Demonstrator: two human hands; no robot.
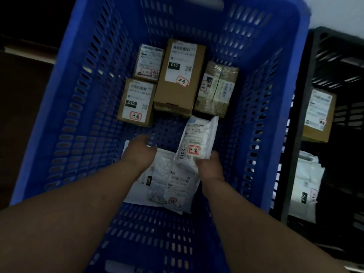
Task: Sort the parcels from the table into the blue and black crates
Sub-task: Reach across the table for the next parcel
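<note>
Reaching down into the blue crate (65,107), both hands work at its floor.

Left: left hand (137,152), fingers bent down over the far edge of a flat white mailer (141,186); whether they pinch it or only press it flat cannot be told. The likely purpose is steadying the bag so it lies level.

Centre, far end: four cardboard boxes with labels up, two small ones (148,63) (136,103), a taller box (178,75) and a tape-wrapped box (215,89), packed side by side, seemingly to save floor space.

Centre, near: second white mailer (177,186) overlapping the first.

Right of centre: right hand (209,164) clamped on the lower end of a white padded parcel (196,140), held tilted above the bags, apparently about to be laid down.

Far right: black crate (307,95), just beside the blue one, holding a brown box (319,115) and a white bag (304,186).
</note>
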